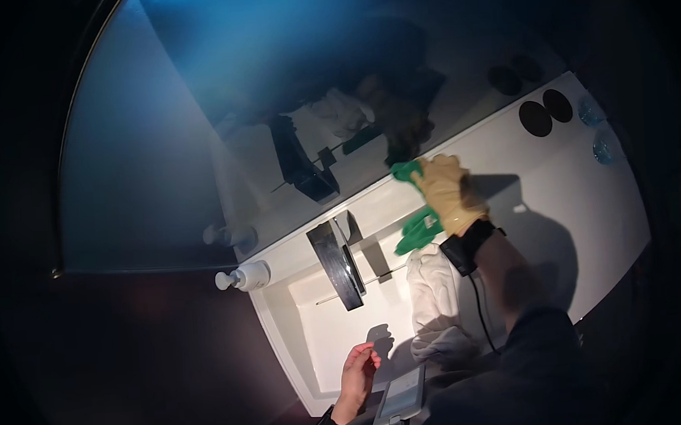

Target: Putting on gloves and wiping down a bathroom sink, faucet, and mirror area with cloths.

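Note:
My right hand (448,192), in a yellowish-beige glove, presses a green cloth (406,171) against the back ledge of the white washbasin (292,342), by the foot of the mirror. More green cloth (419,231) hangs below the glove over the basin's inner edge. A crumpled white cloth (434,288) lies along the basin's right side, below the gloved hand. My bare left hand (359,373) hovers over the front of the basin, its fingers curled towards the thumb, with nothing visible in them. Between the hands and the mirror stands a dark, shiny faucet (337,264).
A white pump bottle (251,276) stands at the basin's left back corner. On the right counter (595,216) are two dark round discs (536,118) and two clear bluish round objects (603,147). A mirror (245,160) rises behind. A phone-like device (400,397) hangs before my body.

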A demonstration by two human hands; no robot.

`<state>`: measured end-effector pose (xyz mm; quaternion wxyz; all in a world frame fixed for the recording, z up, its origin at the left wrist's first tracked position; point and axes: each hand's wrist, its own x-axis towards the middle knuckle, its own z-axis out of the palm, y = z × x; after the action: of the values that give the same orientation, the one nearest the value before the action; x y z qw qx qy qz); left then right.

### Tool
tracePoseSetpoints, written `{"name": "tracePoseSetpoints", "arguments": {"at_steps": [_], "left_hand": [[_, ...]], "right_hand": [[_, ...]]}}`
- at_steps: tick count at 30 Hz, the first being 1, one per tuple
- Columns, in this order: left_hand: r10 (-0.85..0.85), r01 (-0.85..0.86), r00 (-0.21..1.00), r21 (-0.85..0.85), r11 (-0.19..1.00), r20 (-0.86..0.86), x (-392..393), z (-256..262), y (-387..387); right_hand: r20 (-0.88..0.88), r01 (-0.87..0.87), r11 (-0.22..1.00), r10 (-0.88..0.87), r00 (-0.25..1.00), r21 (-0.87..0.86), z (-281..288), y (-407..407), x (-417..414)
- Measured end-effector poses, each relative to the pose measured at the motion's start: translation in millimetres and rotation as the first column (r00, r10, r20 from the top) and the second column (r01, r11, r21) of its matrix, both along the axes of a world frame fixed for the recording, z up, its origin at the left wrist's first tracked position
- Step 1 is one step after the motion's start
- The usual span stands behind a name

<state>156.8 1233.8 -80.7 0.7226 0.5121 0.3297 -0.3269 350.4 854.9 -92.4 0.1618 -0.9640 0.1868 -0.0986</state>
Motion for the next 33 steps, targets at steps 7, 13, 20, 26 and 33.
{"name": "tracePoseSetpoints", "arguments": {"at_steps": [7, 13, 20, 26, 33], "left_hand": [[-0.013, 0.015, 0.999, 0.050, 0.999, -0.045, 0, -10, 6], [-0.068, 0.069, 0.997, 0.030, 0.997, -0.034, 5, -2, -15], [-0.107, 0.094, 0.992, 0.168, 0.981, 0.073, -16, -7, 7], [-0.201, -0.119, 0.905, 0.675, 0.728, 0.376, -72, -34, 104], [-0.402, -0.250, 0.838, 0.914, 0.320, 0.370, -129, -58, 175]], "right_hand": [[0.007, 0.204, 0.974, -0.204, 0.979, -0.094, -24, 29, -7], [0.062, -0.121, 0.992, 0.122, 0.991, -0.019, -32, 105, 9], [-0.073, -0.461, 0.826, 0.508, 0.858, 0.324, 8, 113, -36], [0.261, -0.258, 0.620, 0.088, 0.961, 0.741, -3, 107, -105], [0.442, -0.413, 0.729, 0.168, 0.881, 0.546, -1, 153, -70]]}}
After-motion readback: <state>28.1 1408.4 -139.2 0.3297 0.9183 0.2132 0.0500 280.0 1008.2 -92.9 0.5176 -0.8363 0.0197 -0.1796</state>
